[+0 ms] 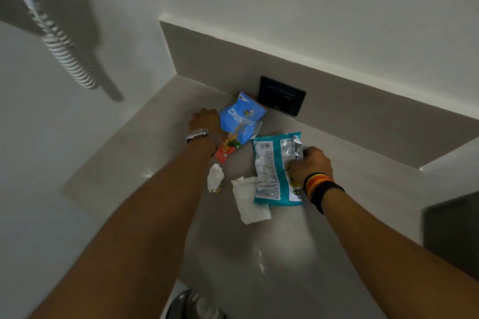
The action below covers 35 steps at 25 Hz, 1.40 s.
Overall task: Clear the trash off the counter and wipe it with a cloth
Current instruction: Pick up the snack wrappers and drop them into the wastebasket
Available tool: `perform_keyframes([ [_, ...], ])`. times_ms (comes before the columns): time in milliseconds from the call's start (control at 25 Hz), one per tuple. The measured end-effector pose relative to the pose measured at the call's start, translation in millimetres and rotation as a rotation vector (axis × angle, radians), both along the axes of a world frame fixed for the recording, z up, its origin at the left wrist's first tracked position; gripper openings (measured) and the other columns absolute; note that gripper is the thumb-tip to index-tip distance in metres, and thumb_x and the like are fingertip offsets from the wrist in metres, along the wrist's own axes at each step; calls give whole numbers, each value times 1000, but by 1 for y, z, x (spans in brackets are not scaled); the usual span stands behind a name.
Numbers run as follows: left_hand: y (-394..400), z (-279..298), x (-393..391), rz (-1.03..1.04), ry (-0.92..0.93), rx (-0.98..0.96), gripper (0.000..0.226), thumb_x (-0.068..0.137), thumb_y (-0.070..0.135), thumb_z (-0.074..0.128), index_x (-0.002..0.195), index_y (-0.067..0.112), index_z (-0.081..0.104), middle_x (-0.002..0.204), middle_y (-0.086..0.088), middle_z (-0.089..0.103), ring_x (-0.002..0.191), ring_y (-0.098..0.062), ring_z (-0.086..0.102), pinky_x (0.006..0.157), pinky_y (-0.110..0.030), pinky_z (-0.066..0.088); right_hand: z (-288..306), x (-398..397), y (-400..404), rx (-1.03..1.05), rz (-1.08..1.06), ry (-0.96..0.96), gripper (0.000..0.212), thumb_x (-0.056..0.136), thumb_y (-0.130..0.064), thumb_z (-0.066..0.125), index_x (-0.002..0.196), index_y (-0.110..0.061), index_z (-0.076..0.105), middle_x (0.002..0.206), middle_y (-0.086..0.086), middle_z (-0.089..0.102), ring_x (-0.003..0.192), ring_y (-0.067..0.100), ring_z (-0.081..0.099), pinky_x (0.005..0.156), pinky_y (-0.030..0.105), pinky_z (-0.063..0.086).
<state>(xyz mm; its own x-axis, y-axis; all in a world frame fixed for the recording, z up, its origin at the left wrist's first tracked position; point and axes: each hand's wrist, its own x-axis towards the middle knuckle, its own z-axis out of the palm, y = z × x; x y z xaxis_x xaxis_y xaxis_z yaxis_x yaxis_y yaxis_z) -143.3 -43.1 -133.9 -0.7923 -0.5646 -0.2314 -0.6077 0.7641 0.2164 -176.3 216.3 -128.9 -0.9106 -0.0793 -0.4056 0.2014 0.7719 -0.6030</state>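
Counter: both hands on snack bags.

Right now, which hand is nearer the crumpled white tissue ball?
Left. The left hand grips the blue snack bag up and just left of the tissue ball; the right hand is farther right, across the teal bag it holds.

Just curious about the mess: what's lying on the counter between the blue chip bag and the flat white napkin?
A crumpled white tissue lies there, slightly left, in the head view. Otherwise bare counter separates the blue chip bag from the flat napkin.
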Motion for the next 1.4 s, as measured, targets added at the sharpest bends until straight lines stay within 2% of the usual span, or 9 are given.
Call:
perform_keyframes([
  [40, -3, 2, -1, 34, 9, 32, 69, 75, 46, 78, 129, 10, 54, 132, -18, 56, 120, -40, 52, 99, -47, 48, 1, -1, 3, -41, -23, 2, 8, 83, -21, 70, 90, -22, 66, 93, 7, 74, 67, 19, 68, 64, 32, 59],
  [160, -6, 9, -4, 102, -33, 35, 76, 70, 46, 82, 134, 16, 52, 139, -17, 48, 129, -39, 45, 104, -47, 44, 7, -2, 13, -187, -160, 25, 7, 85, -20, 69, 81, -20, 64, 91, 8, 73, 67, 18, 67, 60, 27, 53],
  [400, -5, 10, -1, 220, 36, 148, 82, 69, 44, 83, 138, 17, 46, 143, -17, 48, 135, -37, 39, 109, -42, 37, 36, 17, 34, -353, -246, 108, 12, 84, -19, 72, 78, -17, 61, 82, 10, 75, 69, 24, 73, 69, 44, 63],
  [640, 2, 41, 49, 241, 509, 289, 39, 62, 37, 77, 91, 11, 76, 91, -15, 76, 90, -32, 71, 75, -34, 56, 65, 49, 9, -492, -296, 218, 10, 76, -21, 71, 78, -18, 62, 83, 7, 74, 72, 23, 72, 69, 45, 63],
  [920, 10, 115, 227, 336, 772, 139, 30, 85, 40, 60, 95, 13, 69, 85, -18, 74, 84, -40, 68, 71, -38, 53, 143, 176, -46, -588, -186, 308, 11, 90, -21, 63, 97, -14, 59, 89, 3, 71, 66, 13, 70, 57, 30, 59],
  [1080, 21, 94, 356, 397, 676, 193, 26, 83, 35, 59, 85, 11, 67, 77, -18, 70, 78, -40, 66, 64, -33, 47, 130, 281, -66, -482, 62, 298, 7, 93, -24, 58, 96, -19, 63, 89, 3, 73, 70, 19, 72, 59, 36, 62],
  [1160, 31, 67, 414, 442, 622, 231, 31, 80, 41, 62, 83, 11, 72, 73, -17, 72, 77, -37, 69, 65, -36, 54, 107, 321, -67, -401, 162, 282, 12, 91, -24, 56, 94, -20, 67, 86, 3, 73, 72, 20, 71, 62, 37, 62],
  [1320, 61, -16, 509, 587, 527, 395, 36, 77, 47, 62, 81, 14, 75, 64, -11, 73, 66, -31, 73, 65, -44, 61, 31, 377, -50, -213, 301, 177, 14, 88, -23, 58, 90, -16, 70, 77, 4, 71, 69, 25, 66, 63, 34, 56],
  [1400, 81, -63, 537, 616, 407, 452, 36, 80, 46, 57, 87, 15, 72, 74, -11, 74, 66, -31, 72, 67, -46, 62, -17, 396, -35, -132, 322, 86, 12, 88, -23, 59, 85, -16, 68, 74, 4, 70, 66, 24, 68, 62, 35, 58],
])
